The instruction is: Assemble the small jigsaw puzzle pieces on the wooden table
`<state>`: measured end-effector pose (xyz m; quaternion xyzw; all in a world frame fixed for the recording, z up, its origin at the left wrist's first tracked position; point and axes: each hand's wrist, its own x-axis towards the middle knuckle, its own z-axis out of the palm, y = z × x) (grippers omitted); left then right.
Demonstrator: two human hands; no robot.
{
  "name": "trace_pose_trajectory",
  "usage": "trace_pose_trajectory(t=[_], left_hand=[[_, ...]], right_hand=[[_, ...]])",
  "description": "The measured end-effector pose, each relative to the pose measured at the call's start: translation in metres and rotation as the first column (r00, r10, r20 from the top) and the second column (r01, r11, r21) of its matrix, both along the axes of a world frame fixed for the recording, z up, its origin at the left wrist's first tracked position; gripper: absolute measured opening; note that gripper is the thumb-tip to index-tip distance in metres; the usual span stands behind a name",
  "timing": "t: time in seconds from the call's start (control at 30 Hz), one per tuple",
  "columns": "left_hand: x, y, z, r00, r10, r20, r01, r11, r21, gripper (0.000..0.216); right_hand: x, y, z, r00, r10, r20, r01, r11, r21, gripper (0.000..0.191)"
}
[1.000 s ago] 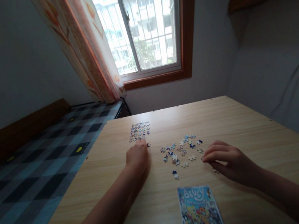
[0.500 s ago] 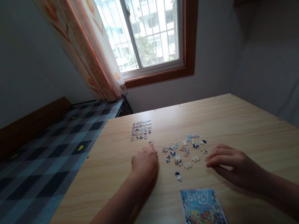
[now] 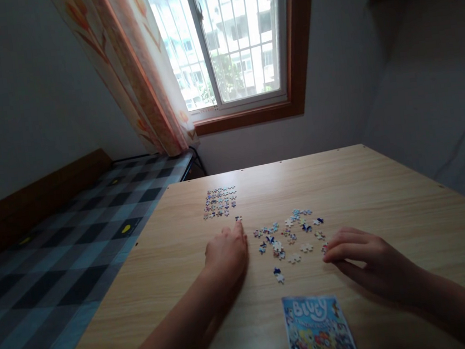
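Note:
My left hand (image 3: 227,252) rests on the table left of the loose pieces, its index finger stretched forward. That fingertip meets a small dark-and-white puzzle piece (image 3: 238,218), just below the lower right corner of the partly joined puzzle (image 3: 216,204). My right hand (image 3: 356,250) lies at the right of the loose pieces, its fingers drawn together. At its fingertips is a small multicoloured puzzle piece (image 3: 324,248), partly covered. Between the hands several loose puzzle pieces (image 3: 278,246) are scattered, some blue, some pale.
A blue picture sheet (image 3: 319,330) marked "Bluey" lies at the near side of the wooden table (image 3: 171,226). Two pieces (image 3: 279,275) sit apart above it. Left of the table is a bed with a checked cover (image 3: 80,281); a window (image 3: 238,39) is beyond.
The piece under my left index finger has slid slightly forward and right, along with the fingertip. My right hand has stayed nearly in place. The whole view has shifted a little.

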<state>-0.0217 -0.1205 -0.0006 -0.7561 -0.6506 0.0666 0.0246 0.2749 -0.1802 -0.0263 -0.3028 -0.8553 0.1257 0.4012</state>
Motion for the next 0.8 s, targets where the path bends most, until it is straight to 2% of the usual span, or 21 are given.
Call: trace_pose_trajectory(t=[0.13,0.37,0.8], left_hand=[[0.004,0.005,-0.001,0.999,0.044,-0.004,-0.044,0.999,-0.010,0.052],[-0.006,0.020,-0.003,0.997,0.079,0.007,-0.079,0.997,0.019,0.051],[-0.013,0.030,-0.011,0.996,0.081,0.041,-0.084,0.994,0.067,0.050]], right_hand=[[-0.001,-0.001,0.000,1.000,0.002,0.000,-0.002,1.000,-0.015,0.019],[0.000,-0.001,-0.003,1.000,-0.001,0.018,0.002,0.999,-0.040,0.019],[-0.001,-0.002,-0.003,1.000,-0.002,0.025,0.004,0.999,-0.050,0.018]])
